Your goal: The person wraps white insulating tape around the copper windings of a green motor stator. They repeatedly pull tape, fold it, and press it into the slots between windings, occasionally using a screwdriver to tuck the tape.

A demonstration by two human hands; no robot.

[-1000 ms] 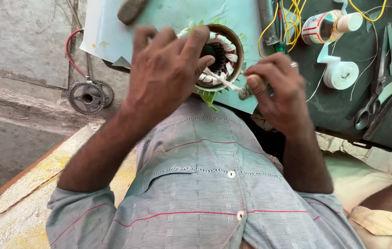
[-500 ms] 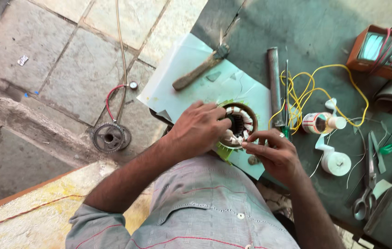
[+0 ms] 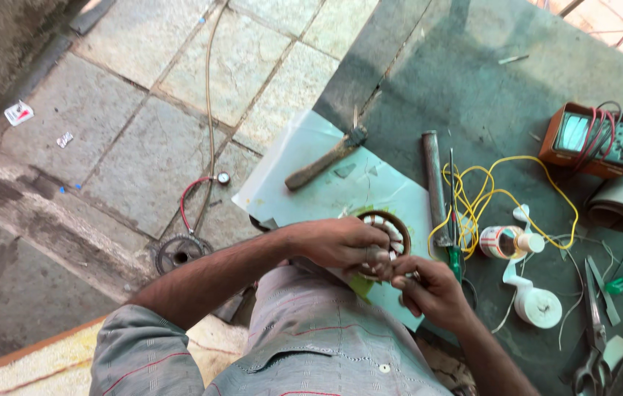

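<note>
A round motor stator with a brown rim and pale windings lies on a white sheet at the near edge of a dark green table. My left hand is closed over the stator's near side and hides part of it. My right hand is beside it, with fingertips pinched together on a small piece at the stator's rim, touching the left fingers. What the piece is cannot be made out. My grey striped shirt fills the bottom of the view.
On the table lie a hammer, a metal rod, tangled yellow wire, a green-handled screwdriver, a white tape roll, scissors, a boxed meter. A round metal part sits on the stone floor.
The view has swung up and back, showing more floor and table. Both hands stay at the stator, which now looks smaller; the right hand has closed in on its rim.
</note>
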